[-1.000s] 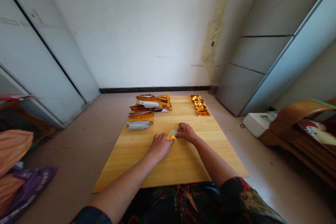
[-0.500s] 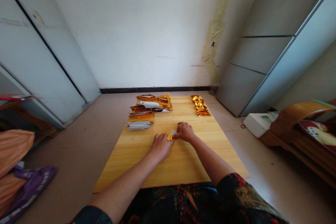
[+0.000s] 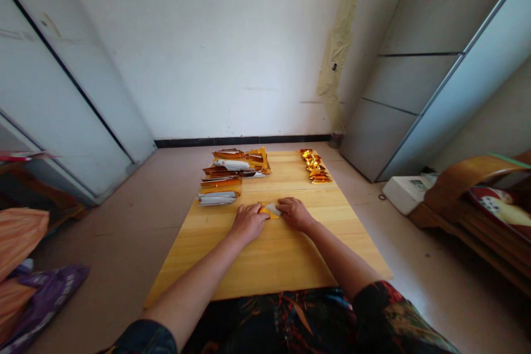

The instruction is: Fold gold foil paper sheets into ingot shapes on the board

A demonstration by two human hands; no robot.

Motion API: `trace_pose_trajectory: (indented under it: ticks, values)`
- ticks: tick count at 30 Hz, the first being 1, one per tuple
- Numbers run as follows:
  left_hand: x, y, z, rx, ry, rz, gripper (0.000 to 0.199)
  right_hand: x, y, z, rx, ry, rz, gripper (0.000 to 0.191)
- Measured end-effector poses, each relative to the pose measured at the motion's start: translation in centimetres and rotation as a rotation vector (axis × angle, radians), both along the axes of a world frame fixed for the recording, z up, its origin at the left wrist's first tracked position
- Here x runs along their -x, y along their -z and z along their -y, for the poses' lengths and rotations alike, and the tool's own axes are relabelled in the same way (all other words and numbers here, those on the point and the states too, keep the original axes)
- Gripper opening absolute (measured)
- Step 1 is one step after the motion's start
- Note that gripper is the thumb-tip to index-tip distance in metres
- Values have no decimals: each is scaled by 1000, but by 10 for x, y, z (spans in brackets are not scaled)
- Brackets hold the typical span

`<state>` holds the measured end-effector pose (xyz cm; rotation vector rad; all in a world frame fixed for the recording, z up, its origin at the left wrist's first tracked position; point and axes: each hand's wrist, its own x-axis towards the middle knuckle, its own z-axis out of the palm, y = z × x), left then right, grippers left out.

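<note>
A small gold and whitish piece of foil paper [image 3: 272, 210] lies on the wooden table [image 3: 257, 265] between my two hands. My left hand [image 3: 249, 222] has its fingers closed on the piece's left end. On the right end, my right hand [image 3: 295, 213] grips it with bent fingers. Beyond my left hand are stacks of amber wrappers [image 3: 224, 185] and a bundle of whitish sheets [image 3: 218, 198]. Several folded shiny gold pieces [image 3: 315, 167] form a row at the table's far right.
A white wall [image 3: 207, 66] stands behind the table. To the right are a grey fridge [image 3: 398, 88], a white box [image 3: 404, 193] and a wooden seat [image 3: 477, 204]. Orange and purple bags [image 3: 50, 293] lie at the left.
My hands have moved slightly apart, the left one leftward. More of the foil paper shows between them, lying flatter. The view has shifted a little.
</note>
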<state>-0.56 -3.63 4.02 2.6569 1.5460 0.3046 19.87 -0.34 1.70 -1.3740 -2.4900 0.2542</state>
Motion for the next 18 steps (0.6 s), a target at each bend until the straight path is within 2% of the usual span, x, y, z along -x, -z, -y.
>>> trace_pose_trajectory:
  ticks: [4,8,13,18]
  values:
    - [3,3,-5,-64,17,41,24,5,-5,12,-34,-2,38,28]
    - [-2,4,-8,-54,34,47,19,5,-9,14,-35,29,41,30]
    - [-12,5,-9,-53,-31,63,12,-4,-5,5,-50,-12,19,36]
    - [-18,4,-5,-40,-96,88,12,-7,2,2,-92,-30,-12,25]
